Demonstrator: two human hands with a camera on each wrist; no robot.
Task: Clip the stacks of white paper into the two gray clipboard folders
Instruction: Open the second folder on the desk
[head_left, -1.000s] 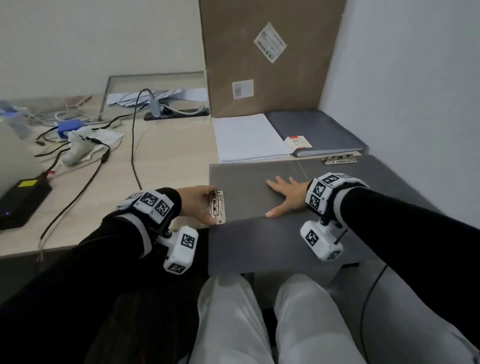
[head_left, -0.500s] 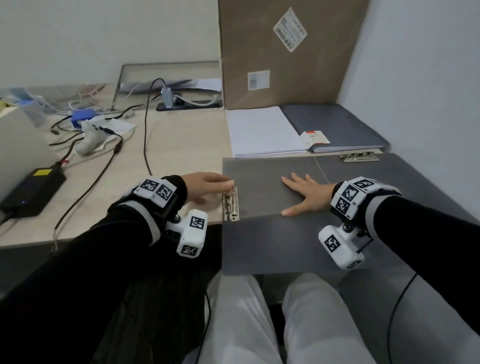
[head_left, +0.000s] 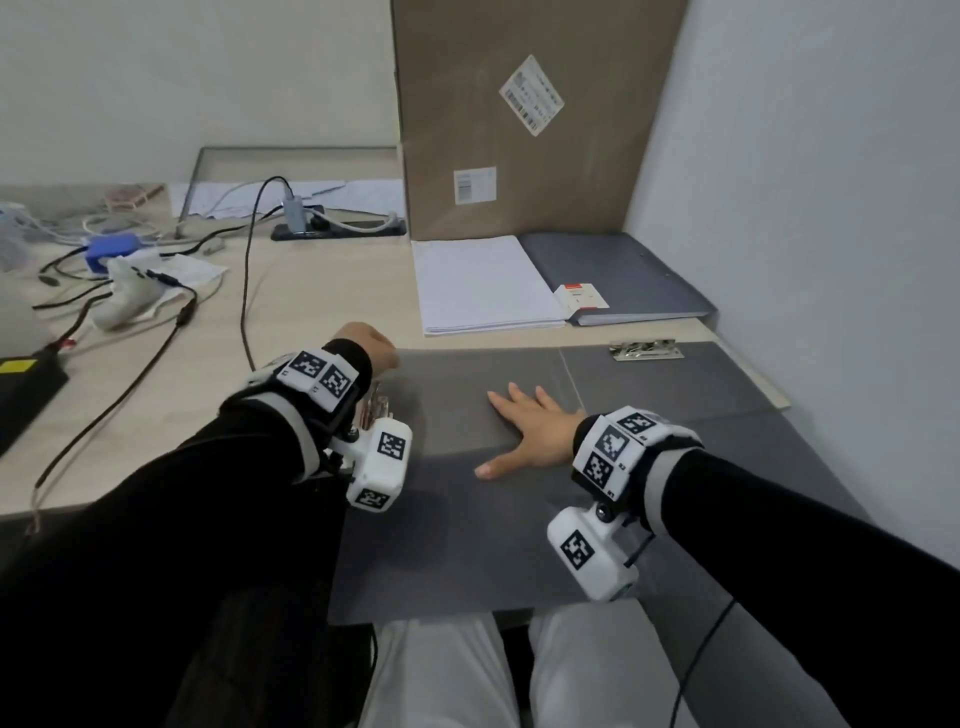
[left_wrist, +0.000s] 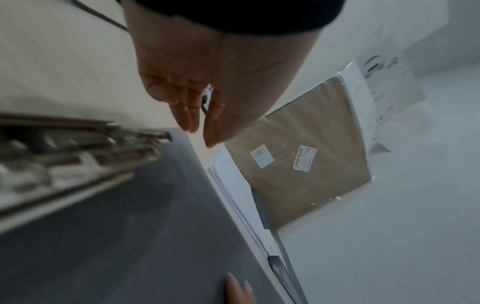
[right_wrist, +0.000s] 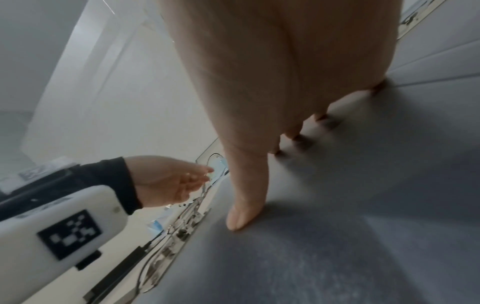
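An open gray clipboard folder (head_left: 467, 519) lies flat at the desk's front edge, its metal clip (head_left: 378, 408) on its left side. My right hand (head_left: 524, 431) presses flat on it with fingers spread. My left hand (head_left: 363, 348) hovers just beyond the clip (left_wrist: 78, 154), fingers relaxed and holding nothing. A second open gray folder (head_left: 675, 384) lies partly under it to the right, with its own clip (head_left: 645, 349) at the far edge. Behind them lies a stack of white paper (head_left: 483, 286), and beside that a closed gray folder (head_left: 623, 270).
A tall cardboard box (head_left: 519, 130) leans on the wall behind the paper. The right wall stands close to the folders. Cables, a blue device (head_left: 111, 249) and a black power brick (head_left: 26, 384) lie on the desk's left part.
My left hand has let go of the near folder's clip and moved up and away from it. My right hand has stayed flat on the folder.
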